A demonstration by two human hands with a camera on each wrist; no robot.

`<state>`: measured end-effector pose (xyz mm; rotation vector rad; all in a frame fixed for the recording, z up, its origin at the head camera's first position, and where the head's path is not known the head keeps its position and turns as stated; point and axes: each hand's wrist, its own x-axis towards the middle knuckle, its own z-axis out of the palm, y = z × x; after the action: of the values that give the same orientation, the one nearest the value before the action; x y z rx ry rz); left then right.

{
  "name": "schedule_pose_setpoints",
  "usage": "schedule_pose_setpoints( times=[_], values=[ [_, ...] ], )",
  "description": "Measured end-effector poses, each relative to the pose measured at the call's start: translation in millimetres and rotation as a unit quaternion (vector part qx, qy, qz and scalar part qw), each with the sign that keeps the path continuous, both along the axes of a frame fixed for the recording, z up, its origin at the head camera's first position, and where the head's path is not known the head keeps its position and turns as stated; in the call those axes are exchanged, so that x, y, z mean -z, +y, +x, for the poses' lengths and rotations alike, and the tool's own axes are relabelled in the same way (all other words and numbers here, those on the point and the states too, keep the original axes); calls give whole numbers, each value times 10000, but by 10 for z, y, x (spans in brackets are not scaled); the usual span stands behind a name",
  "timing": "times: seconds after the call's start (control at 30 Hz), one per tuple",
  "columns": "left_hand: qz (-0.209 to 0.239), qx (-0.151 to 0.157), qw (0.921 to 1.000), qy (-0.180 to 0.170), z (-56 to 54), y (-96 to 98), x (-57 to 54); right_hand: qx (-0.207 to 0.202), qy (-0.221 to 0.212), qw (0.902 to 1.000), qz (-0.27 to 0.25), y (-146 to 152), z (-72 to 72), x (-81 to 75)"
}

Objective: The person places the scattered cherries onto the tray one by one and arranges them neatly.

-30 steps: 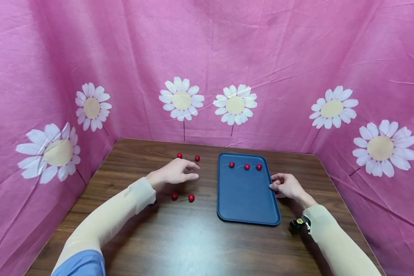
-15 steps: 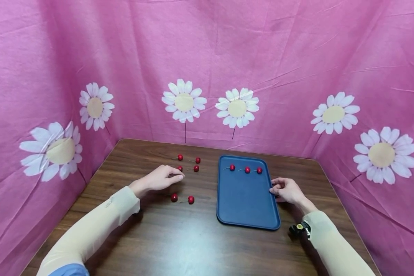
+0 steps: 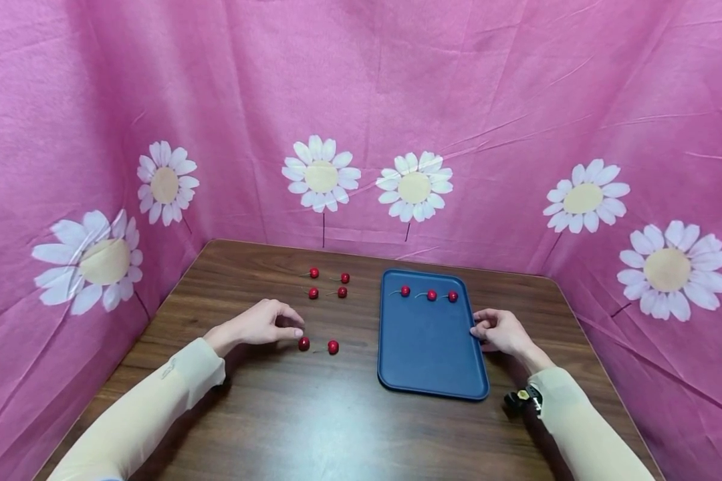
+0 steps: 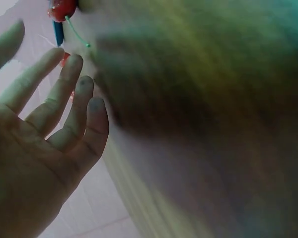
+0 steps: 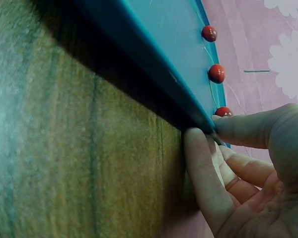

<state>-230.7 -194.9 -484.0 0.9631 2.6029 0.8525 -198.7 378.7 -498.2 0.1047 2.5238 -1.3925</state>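
My left hand hovers over the table's left part, its thumb just behind a red cherry with a stem. In the left wrist view its fingers are spread with nothing in them, and the cherry lies beyond the fingertips. A second cherry is a little to the right. On the right, my right hand pinches the right rim of a blue tray; the right wrist view shows thumb and finger on the tray's edge. Three cherries lie in a row at the tray's far end.
Several more cherries lie on the wooden table farther back, left of the tray. A pink cloth with white daisies surrounds the table's back and sides.
My left hand has moved left and nearer, away from the rear cherries, which are now uncovered, to beside the near-left cherry. My right hand stays on the tray's rim.
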Motion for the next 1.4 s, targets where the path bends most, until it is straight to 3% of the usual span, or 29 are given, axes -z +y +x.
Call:
schedule_pose_setpoints(
  times=[0.2,0.33,0.5,0.67,1.1,1.4],
  values=[
    [21,60,9997,-225,22,-46,43,11,11,10000,46,-6,-1,-19],
    [27,130,9999,-12,30,-36,80,0,-12,10000,45,-12,1,-14],
    [40,8,9998,199,51,3,92,20,-20,10000,22,-14,1,-6],
    [13,-105,9997,198,66,42,80,16,1,10000,78,-5,-4,-7],
    [-288,-64,9986,445,73,73,75,16,-27,10000,62,-6,-6,-9],
    [-106,-94,9991,410,55,79,83,103,-59,9999,40,-6,6,-4]
  ],
)
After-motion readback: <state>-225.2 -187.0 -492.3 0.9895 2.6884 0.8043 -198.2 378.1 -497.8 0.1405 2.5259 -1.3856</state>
